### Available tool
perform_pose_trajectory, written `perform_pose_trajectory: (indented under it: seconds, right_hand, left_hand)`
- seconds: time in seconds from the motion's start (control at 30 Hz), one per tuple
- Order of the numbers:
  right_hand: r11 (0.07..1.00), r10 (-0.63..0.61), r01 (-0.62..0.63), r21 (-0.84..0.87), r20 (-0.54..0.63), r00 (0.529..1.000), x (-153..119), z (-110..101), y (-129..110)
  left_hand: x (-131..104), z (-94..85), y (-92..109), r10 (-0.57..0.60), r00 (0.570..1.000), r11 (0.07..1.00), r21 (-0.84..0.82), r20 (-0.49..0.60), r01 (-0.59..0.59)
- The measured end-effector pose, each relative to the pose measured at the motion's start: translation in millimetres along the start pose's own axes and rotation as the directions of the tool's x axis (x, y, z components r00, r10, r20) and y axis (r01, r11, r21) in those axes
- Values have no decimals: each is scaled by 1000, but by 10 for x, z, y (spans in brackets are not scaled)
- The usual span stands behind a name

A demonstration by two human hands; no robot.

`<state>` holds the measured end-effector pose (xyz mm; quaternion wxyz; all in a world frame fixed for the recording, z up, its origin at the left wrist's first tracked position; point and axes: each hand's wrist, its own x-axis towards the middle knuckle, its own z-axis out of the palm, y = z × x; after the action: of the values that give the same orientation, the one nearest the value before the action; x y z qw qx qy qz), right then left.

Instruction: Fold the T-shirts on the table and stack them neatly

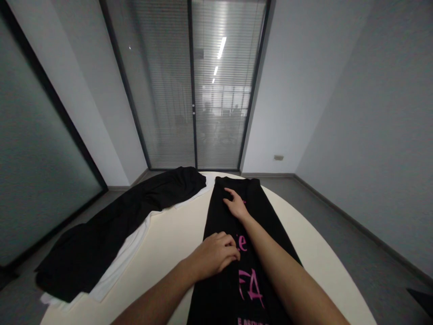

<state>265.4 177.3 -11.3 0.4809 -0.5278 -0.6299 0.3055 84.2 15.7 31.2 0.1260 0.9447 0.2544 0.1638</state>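
A black garment (252, 298) with pink lettering lies flat in a long strip on the pale table, running from the near edge toward the far edge. Over its left side is my left hand (218, 253), its fingers loosely bent and resting at the cloth, with a gap between thumb and forefinger. Farther up, my right hand (236, 205) reaches over the upper part of the same garment, thumb and fingers apart. Neither hand visibly grips the fabric. My right forearm covers part of the lettering.
Along the left side of the round table (324, 248) lies a pile of black clothing (111, 221), with white cloth (123, 257) showing beneath it. Behind the table stands a glass partition (219, 135) with blinds. Walls rise on both sides.
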Motion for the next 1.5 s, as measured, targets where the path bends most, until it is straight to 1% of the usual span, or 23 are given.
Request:
perform_pose_trajectory:
  seconds: [0.07,0.13,0.2,0.3,0.43,0.53,0.67,0.73,0.87,0.97,1.03,1.17,1.27,1.4,1.5]
  right_hand:
    - [998,40,-40,56,7,999,46,-6,2]
    - [988,115,-118,99,29,993,129,-7,4]
    - [976,180,-185,115,57,982,242,-7,7]
    - [968,220,-227,104,71,973,430,-3,10]
    - [974,215,-217,71,36,976,628,23,-3]
    - [986,165,-165,14,-31,986,727,32,-31]
    - [992,93,-100,-74,-93,991,800,-17,-34]
    - [986,105,-117,-115,-106,989,805,-57,4]
    - [970,168,-183,-158,-102,980,798,-118,102]
    - [975,165,-180,-131,-114,980,837,-140,120]
    - [978,168,-183,-96,-145,975,881,-146,105]
    - [970,238,-244,-13,-179,955,961,-131,86]
    - [959,282,-281,34,-177,943,1008,-115,113]
    - [947,323,-315,72,-209,923,1057,-136,165]
    - [941,334,-315,121,-209,919,1068,-193,175]
  left_hand:
    - [-6,8,-4,-8,1000,1000,-22,-12,8]
    - [-5,-7,4,-10,1000,999,-44,-16,9]
    - [0,-27,16,-14,1000,998,-58,-11,14]
    - [5,-33,23,-18,1000,997,-70,-3,17]
    - [0,-15,-1,-6,1000,996,-87,-19,4]
    - [0,-29,-7,-3,999,996,-84,-35,0]
    - [23,-75,65,-37,995,994,-104,-91,27]
    - [38,-81,115,-49,994,992,-116,-94,38]
    - [44,-57,171,-31,999,992,-120,-25,28]
    - [27,-46,183,-47,999,990,-133,-20,44]
    - [14,-49,191,-43,999,990,-138,-23,39]
    - [-1,-73,206,-40,999,990,-136,-27,36]
    - [3,-101,208,-83,997,988,-130,11,84]
    - [2,-121,213,-153,986,981,-109,68,160]
    - [-12,-86,221,-186,982,975,-116,43,190]
